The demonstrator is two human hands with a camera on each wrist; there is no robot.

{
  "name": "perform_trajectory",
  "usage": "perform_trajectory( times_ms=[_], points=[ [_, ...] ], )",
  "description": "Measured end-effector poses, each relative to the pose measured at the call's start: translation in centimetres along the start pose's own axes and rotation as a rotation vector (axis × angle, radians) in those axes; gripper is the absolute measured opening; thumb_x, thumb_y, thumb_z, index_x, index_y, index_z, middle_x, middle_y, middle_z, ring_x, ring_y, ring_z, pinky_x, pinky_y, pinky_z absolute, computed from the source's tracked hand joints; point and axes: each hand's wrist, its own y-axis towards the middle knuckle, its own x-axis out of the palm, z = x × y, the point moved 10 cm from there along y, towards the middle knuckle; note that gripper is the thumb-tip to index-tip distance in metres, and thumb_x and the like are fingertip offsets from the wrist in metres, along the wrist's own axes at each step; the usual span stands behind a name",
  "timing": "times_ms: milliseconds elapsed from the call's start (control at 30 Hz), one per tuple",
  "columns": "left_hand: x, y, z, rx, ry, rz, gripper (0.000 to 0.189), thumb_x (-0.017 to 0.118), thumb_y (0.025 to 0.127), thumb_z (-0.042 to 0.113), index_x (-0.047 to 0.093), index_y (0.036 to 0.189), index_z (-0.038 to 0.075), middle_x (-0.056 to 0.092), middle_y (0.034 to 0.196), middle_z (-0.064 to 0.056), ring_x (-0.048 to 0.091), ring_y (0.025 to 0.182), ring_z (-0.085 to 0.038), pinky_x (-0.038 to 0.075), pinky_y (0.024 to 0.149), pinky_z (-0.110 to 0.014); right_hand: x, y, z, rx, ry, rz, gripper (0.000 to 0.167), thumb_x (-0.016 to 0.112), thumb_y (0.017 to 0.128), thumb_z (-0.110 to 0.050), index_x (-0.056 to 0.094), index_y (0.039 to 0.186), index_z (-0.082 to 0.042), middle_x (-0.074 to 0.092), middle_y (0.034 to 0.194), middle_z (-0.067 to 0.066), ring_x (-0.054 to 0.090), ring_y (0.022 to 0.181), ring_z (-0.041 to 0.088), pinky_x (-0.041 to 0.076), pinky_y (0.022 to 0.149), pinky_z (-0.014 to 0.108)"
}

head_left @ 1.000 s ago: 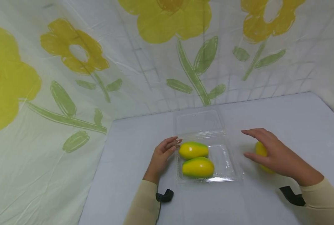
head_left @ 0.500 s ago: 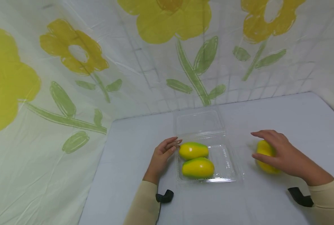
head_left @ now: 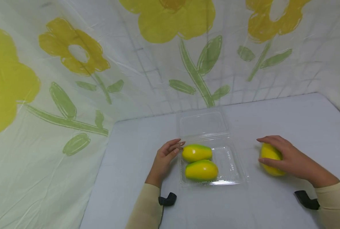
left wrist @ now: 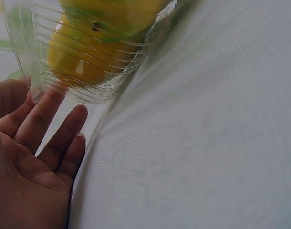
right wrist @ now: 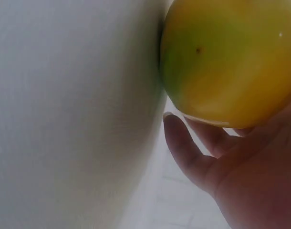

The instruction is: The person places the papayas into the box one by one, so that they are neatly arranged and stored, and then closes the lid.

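Note:
A clear plastic clamshell container (head_left: 227, 162) lies with its lid (head_left: 202, 124) folded back on the white table. Two yellow-green papayas (head_left: 197, 153) sit side by side in its left part. My left hand (head_left: 165, 159) is at the container's left side, its rim between thumb and fingers in the left wrist view. To the right, a third papaya (head_left: 270, 156) rests on the table. My right hand (head_left: 293, 160) grips it from the right, thumb on the near side and fingers over the far side. The palm hides part of that fruit.
The table (head_left: 130, 152) has a white cover and meets a flower-printed curtain (head_left: 147, 79) along its back and left. A dark strap piece (head_left: 167, 199) sits at the left wrist, another strap piece (head_left: 306, 199) at the right.
My right hand has moved to the right and closed lower around the third papaya, more of which now shows. The left hand and the container have stayed put.

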Motion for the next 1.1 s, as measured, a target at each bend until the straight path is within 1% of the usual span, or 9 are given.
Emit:
perform_trajectory(
  times_ms=[133,367,500,567,700,833,900,967,1100],
  points=[
    [-0.01,0.02,-0.07,-0.004,-0.001,0.002,0.041,0.061,0.114,0.019,0.060,0.154,0.010,0.070,0.145,-0.004,0.062,0.137,-0.025,0.039,0.121,-0.045,-0.20,-0.05,0.30,0.008,-0.024,0.011,0.067,0.088,0.094,-0.030,0.059,0.150,-0.008,0.052,0.147,0.019,0.050,0.121,0.033,0.041,0.089,0.024],
    [0.00,-0.07,0.02,-0.003,-0.010,0.002,0.041,0.060,0.114,0.019,0.060,0.154,0.010,0.070,0.145,-0.005,0.062,0.137,-0.026,0.039,0.121,-0.045,-0.33,-0.12,0.55,0.006,-0.002,0.028,0.056,0.090,0.092,-0.026,0.067,0.140,-0.007,0.054,0.145,0.019,0.052,0.124,0.038,0.036,0.089,0.012],
    [-0.05,-0.09,0.07,-0.001,-0.001,0.005,0.041,0.060,0.114,0.018,0.060,0.154,0.009,0.070,0.144,-0.006,0.061,0.138,-0.026,0.038,0.121,-0.047,-0.21,-0.01,0.55,0.016,-0.010,0.020,0.054,0.090,0.093,-0.027,0.069,0.138,-0.006,0.053,0.147,0.020,0.051,0.128,0.042,0.039,0.092,0.020],
    [-0.08,-0.09,0.04,-0.001,0.010,0.008,0.041,0.060,0.114,0.019,0.060,0.154,0.010,0.070,0.144,-0.005,0.061,0.138,-0.026,0.038,0.122,-0.047,-0.11,0.06,0.51,0.020,-0.014,0.009,0.055,0.089,0.093,-0.028,0.068,0.138,-0.005,0.051,0.148,0.022,0.050,0.129,0.045,0.042,0.093,0.028],
    [-0.10,-0.06,-0.06,-0.004,0.016,0.011,0.041,0.060,0.114,0.017,0.060,0.154,0.009,0.070,0.144,-0.006,0.061,0.138,-0.026,0.037,0.122,-0.048,-0.12,0.09,0.48,0.029,-0.023,0.009,0.054,0.089,0.093,-0.029,0.070,0.137,-0.005,0.052,0.149,0.022,0.050,0.130,0.046,0.044,0.094,0.033],
    [-0.06,-0.02,0.01,0.001,0.010,0.008,0.041,0.060,0.114,0.015,0.060,0.154,0.008,0.069,0.145,-0.008,0.062,0.137,-0.027,0.037,0.122,-0.048,-0.11,0.12,0.41,0.030,-0.022,0.005,0.053,0.089,0.093,-0.027,0.069,0.136,-0.004,0.051,0.149,0.023,0.049,0.130,0.047,0.046,0.096,0.046],
    [-0.03,0.01,0.06,0.004,0.008,0.005,0.041,0.060,0.114,0.016,0.059,0.154,0.007,0.069,0.145,-0.008,0.062,0.137,-0.028,0.038,0.121,-0.048,-0.13,0.11,0.45,0.033,-0.029,0.010,0.053,0.089,0.093,-0.028,0.070,0.136,-0.005,0.052,0.149,0.022,0.050,0.130,0.046,0.046,0.095,0.042],
    [-0.01,0.04,0.11,0.007,0.011,0.003,0.041,0.060,0.114,0.016,0.059,0.154,0.007,0.070,0.144,-0.007,0.062,0.136,-0.027,0.039,0.121,-0.047,-0.10,0.10,0.40,0.030,-0.020,0.007,0.053,0.089,0.093,-0.028,0.070,0.136,-0.004,0.051,0.149,0.023,0.049,0.130,0.047,0.047,0.096,0.045],
    [-0.02,0.03,0.09,0.004,0.016,0.004,0.041,0.060,0.114,0.018,0.060,0.154,0.009,0.070,0.144,-0.004,0.062,0.137,-0.024,0.039,0.121,-0.046,-0.16,-0.01,0.47,0.032,-0.010,0.014,0.052,0.089,0.093,-0.028,0.071,0.135,-0.006,0.052,0.149,0.021,0.049,0.131,0.047,0.044,0.097,0.032]
  ],
)
